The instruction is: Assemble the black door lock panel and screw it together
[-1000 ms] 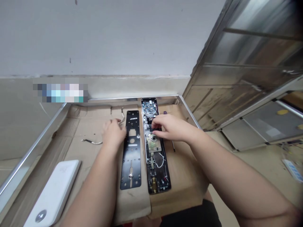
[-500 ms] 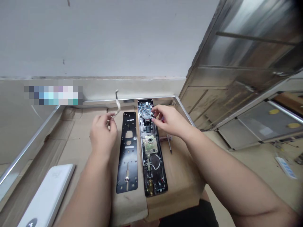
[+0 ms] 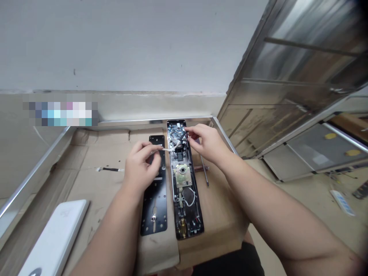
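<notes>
Head camera: my left hand (image 3: 140, 170) pinches a white wire (image 3: 168, 149) above the door lock (image 3: 184, 184). My right hand (image 3: 205, 143) is nearly shut by its circuit board (image 3: 176, 134); I can't tell if it holds anything.

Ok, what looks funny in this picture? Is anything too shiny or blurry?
In the head view, the steel panel has bright glare and streaky reflections, the coloured patch is blurred into squares, and the right forearm looks stretched big near the edge.
</notes>
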`<state>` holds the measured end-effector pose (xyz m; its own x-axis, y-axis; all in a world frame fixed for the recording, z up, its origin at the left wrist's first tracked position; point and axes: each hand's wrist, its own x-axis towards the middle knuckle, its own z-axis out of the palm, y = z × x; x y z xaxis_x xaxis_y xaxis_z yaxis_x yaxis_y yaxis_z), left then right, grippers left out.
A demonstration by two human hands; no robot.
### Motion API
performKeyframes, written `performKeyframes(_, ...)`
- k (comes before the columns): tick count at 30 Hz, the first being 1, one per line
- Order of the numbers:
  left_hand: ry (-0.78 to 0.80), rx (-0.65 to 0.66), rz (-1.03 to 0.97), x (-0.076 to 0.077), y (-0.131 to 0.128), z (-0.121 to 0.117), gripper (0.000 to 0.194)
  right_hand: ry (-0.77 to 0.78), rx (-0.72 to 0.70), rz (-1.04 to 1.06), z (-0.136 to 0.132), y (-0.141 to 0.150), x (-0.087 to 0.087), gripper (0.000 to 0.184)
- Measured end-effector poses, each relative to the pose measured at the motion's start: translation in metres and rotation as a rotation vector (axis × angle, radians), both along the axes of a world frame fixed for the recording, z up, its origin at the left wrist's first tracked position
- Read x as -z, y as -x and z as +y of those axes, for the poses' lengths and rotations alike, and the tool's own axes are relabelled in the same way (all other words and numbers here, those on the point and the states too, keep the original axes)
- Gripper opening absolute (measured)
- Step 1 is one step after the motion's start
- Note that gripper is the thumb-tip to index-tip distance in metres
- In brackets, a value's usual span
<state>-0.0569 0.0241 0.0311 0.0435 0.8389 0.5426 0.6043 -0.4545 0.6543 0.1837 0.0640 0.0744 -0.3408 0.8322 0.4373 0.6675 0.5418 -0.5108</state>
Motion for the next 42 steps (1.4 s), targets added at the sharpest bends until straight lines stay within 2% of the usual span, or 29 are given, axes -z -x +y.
performKeyframes(3,0.074,0.11,-0.129,-0.001,-0.005,-0.002,0.012,-0.024,0.039,-0.044,0.006,-0.001,0.008,0.031)
performKeyframes(7,0.231,0.351,-0.326,0.006,-0.011,-0.004,0.012,-0.062,0.101,-0.127,0.015,-0.006,0.017,0.023)
performKeyframes(11,0.331,0.517,-0.514,0.013,-0.012,-0.008,0.019,-0.103,0.088,-0.129,0.023,-0.01,0.021,0.023)
performKeyframes(15,0.452,0.687,-0.644,0.008,-0.011,-0.013,0.028,-0.126,0.029,-0.16,0.023,-0.007,0.023,0.023)
performKeyframes(19,0.576,0.789,-0.625,-0.001,-0.011,-0.018,0.03,-0.099,-0.021,-0.164,0.021,-0.002,0.024,0.022)
performKeyframes(23,0.583,0.782,-0.559,0.0,-0.016,-0.018,0.032,-0.106,-0.007,-0.186,0.018,0.0,0.022,0.022)
performKeyframes(25,0.586,0.708,-0.544,0.004,-0.019,-0.015,0.031,-0.098,0.01,-0.21,0.017,0.001,0.02,0.022)
performKeyframes(30,0.622,0.428,-0.63,0.014,-0.021,-0.003,0.025,-0.072,0.099,-0.251,0.017,0.002,0.019,0.016)
performKeyframes(34,0.738,0.405,-0.668,0.008,-0.016,-0.001,0.023,-0.048,0.119,-0.26,0.018,0.003,0.02,0.01)
performKeyframes(36,0.815,0.47,-0.739,0.003,-0.013,-0.003,0.02,-0.061,0.101,-0.271,0.018,0.003,0.019,0.006)
performKeyframes(38,0.894,0.592,-0.839,-0.002,-0.007,-0.005,0.017,-0.113,0.077,-0.268,0.017,0.003,0.018,0.005)
performKeyframes(42,0.952,0.977,-0.879,-0.009,0.007,-0.014,0.032,-0.158,0.037,-0.216,0.015,0.002,0.018,0.009)
